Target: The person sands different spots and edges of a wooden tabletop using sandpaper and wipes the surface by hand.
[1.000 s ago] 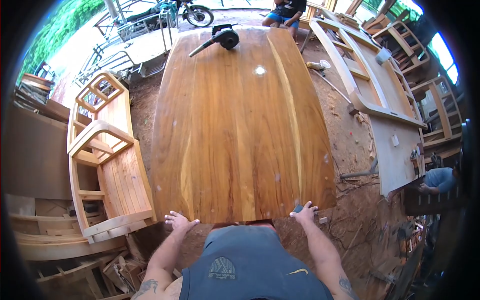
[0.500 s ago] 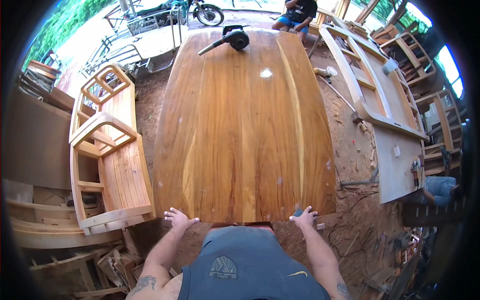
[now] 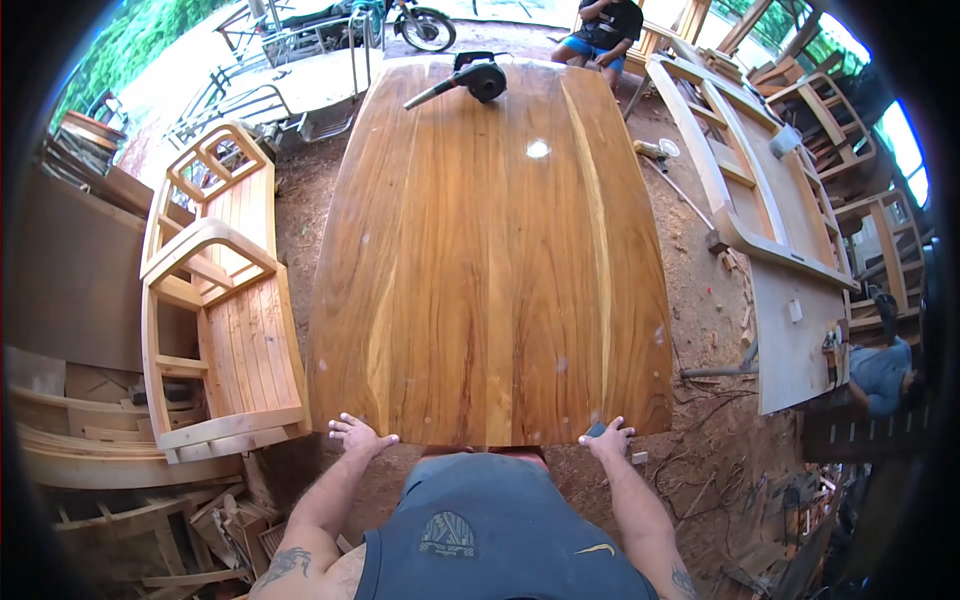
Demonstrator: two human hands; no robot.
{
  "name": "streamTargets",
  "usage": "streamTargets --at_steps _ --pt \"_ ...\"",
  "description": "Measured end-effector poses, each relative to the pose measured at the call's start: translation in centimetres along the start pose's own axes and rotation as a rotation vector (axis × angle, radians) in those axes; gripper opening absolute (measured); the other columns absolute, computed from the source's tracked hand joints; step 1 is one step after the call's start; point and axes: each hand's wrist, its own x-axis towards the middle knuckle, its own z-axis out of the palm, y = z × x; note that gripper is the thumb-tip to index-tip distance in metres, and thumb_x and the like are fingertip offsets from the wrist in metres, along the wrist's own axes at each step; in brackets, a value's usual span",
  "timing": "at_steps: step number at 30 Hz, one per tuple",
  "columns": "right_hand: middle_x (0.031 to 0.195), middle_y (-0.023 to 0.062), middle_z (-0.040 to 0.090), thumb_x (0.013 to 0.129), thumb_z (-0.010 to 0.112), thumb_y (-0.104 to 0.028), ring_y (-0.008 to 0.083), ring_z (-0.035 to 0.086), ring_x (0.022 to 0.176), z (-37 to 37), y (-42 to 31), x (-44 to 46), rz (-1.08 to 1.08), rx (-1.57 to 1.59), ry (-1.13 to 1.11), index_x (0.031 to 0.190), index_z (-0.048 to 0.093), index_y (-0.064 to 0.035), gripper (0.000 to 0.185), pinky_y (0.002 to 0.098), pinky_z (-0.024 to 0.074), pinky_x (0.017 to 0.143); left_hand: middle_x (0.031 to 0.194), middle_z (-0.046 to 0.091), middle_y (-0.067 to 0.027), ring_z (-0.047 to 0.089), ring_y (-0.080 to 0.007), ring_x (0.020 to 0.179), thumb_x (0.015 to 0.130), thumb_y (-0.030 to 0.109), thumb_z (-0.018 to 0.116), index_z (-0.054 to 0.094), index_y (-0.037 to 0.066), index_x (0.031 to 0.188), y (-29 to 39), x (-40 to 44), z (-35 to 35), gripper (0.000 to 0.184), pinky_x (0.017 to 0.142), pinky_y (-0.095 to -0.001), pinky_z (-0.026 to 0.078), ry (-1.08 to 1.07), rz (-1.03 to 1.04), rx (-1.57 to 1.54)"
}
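Observation:
A large varnished wooden tabletop (image 3: 480, 250) stretches away in front of me. My left hand (image 3: 360, 436) rests at its near left edge, fingers spread, holding nothing. At the near right edge is my right hand (image 3: 607, 438), its fingers apart. A small dark pad (image 3: 597, 429) lies on the wood beside the right thumb and fingers, touching or nearly touching them; whether it is pressed under them is unclear. On the far end of the tabletop sits a black blower (image 3: 484, 80), its nozzle pointing left.
A slatted wooden bench (image 3: 240, 340) stands at the left. Wooden frames (image 3: 740, 220) and a pale board (image 3: 790, 350) are at the right. One person (image 3: 600, 35) sits beyond the far end; another (image 3: 882, 378) is at the right. A motorcycle (image 3: 425, 30) stands far back.
The view has shifted, so the blower and far surroundings appear farther right and slightly lower. Both hands stay at the near edge with little movement. The person at the right has shifted posture.

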Motion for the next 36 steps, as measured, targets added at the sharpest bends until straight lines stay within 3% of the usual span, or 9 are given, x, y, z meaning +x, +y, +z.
streamTargets --at_steps 30,36 --pt "0.171 0.0445 0.002 0.075 0.095 -0.055 0.0551 0.045 0.149 0.6 0.2 0.6 0.009 -0.030 0.007 0.173 0.006 -0.0062 0.141 0.0521 0.0463 0.121 0.173 0.002 -0.0423 0.015 -0.0620 0.158 0.068 0.078 0.089 -0.006 -0.009 0.168 0.2 0.1 0.2 0.163 0.130 -0.0577 0.028 -0.001 -0.007 0.061" --pt "0.171 0.0453 0.002 0.075 0.095 -0.055 0.0540 0.047 0.148 0.5 0.2 0.5 0.002 -0.012 0.006 0.173 0.006 -0.0051 0.142 0.0508 0.0464 0.121 0.173 0.000 -0.0415 0.014 -0.0606 0.159 0.066 0.073 0.094 -0.007 -0.009 0.168 0.3 0.1 0.0 0.165 0.130 -0.0568 0.030 0.003 -0.013 0.041"
